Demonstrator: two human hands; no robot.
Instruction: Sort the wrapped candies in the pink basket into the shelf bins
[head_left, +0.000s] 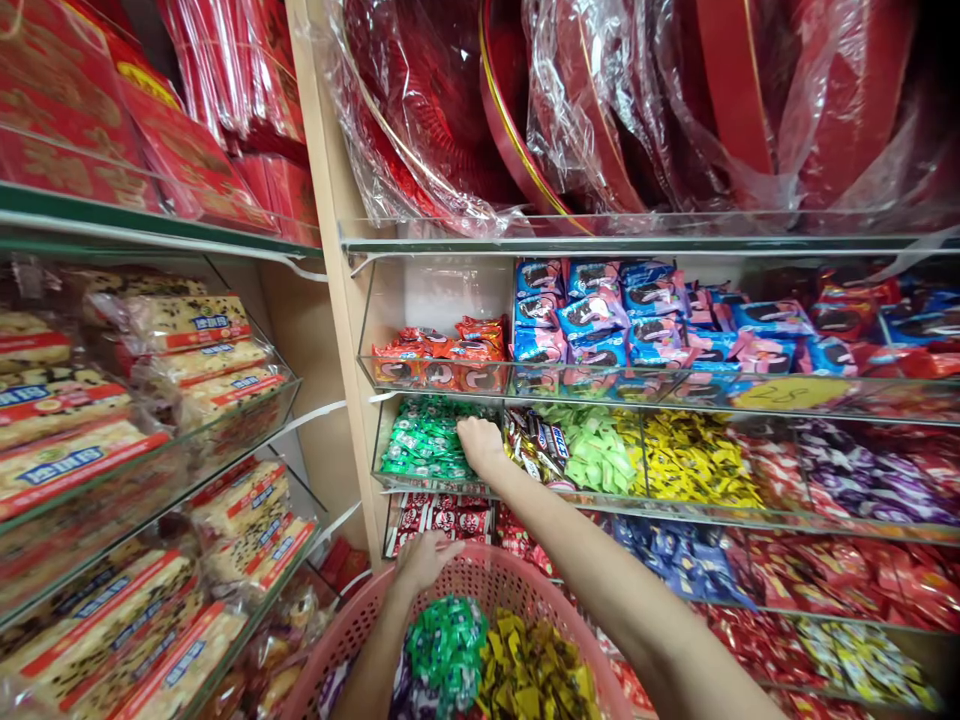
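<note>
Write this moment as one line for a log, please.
Right hand: on green-wrapped sweets | Left hand: on pink basket rim | Basket holds: green sweets, yellow sweets

Right hand (pixel 480 447) stretched forward, left hand (pixel 424 560) lower and closer in

The bare right forearm (pixel 630 590) runs up from about 4 o'clock in the view, nearly straight, toward the middle, where the right hand sits back uppermost with its fingers (pixel 466 430) curled downward and their tips hidden. The left forearm (pixel 373 655) rises more steeply from about 7 o'clock to the left hand, whose fingers (pixel 442 548) bend toward about 3 o'clock. The hands are near each other, not touching.
</note>
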